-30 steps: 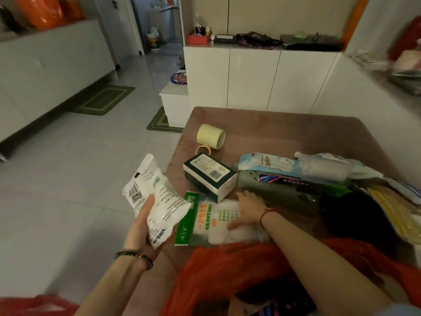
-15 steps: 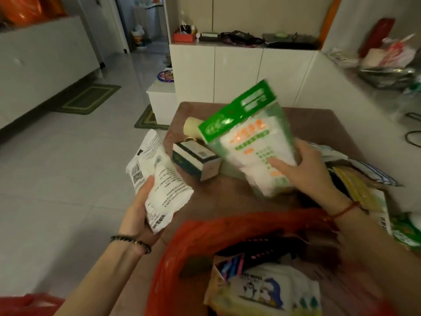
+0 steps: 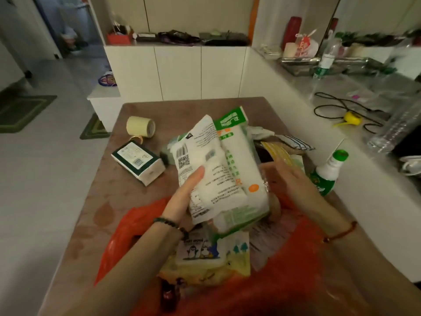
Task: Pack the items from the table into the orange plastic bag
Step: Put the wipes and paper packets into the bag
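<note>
The orange plastic bag (image 3: 127, 226) lies open at the table's near edge. Inside it are a packet with a penguin picture (image 3: 205, 248) and a yellow packet (image 3: 205, 273). My left hand (image 3: 185, 197) grips a white printed packet (image 3: 200, 160) above the bag's mouth. A green-topped white packet (image 3: 239, 169) stands right behind it, its lower end in the bag. My right hand (image 3: 290, 181) is beside that packet with fingers straight, holding nothing I can see.
On the brown table (image 3: 107, 197) lie a pale yellow mug (image 3: 141, 127) on its side, a green-and-white box (image 3: 139, 163), a green bottle with a white neck (image 3: 328, 176), a yellow packet (image 3: 276, 151) and a striped item (image 3: 295, 142). White counter to the right.
My left hand carried the white packet rightward over the bag. The green-topped packet came down from mid-air into the bag's mouth, and my right hand's fingers opened off it.
</note>
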